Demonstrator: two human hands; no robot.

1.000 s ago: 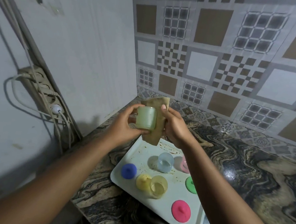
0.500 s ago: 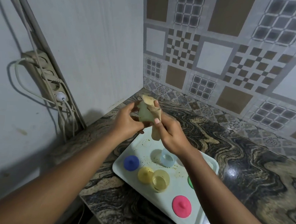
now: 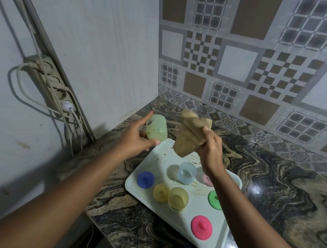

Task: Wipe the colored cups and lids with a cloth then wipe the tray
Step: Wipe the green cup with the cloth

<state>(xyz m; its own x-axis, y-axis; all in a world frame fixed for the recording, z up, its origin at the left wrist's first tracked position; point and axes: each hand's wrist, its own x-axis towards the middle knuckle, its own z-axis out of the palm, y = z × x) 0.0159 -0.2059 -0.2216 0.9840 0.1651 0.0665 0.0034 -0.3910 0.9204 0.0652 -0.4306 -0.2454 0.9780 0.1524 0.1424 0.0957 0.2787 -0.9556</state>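
Head view: we see left hand (image 3: pixel 136 139) curled round pale green cup (image 3: pixel 156 127), held above far corner of tray (image 3: pixel 152 161). Right hand (image 3: pixel 211 149) pinches bunched cloth (image 3: pixel 188 137), apart from cup. We judge cup light, stiff plastic, possibly slick: grip round wall. Cloth soft, limp: keep bunched.

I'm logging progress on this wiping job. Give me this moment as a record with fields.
left hand: holds the pale green cup, raised off the tray
right hand: grips the cloth, apart from that cup
tray: on the counter, brown specks on it
cups on tray: blue cup, yellow cup
lids on tray: blue lid, yellow lid, green lid, pink lid
partly hidden: pinkish item behind right arm
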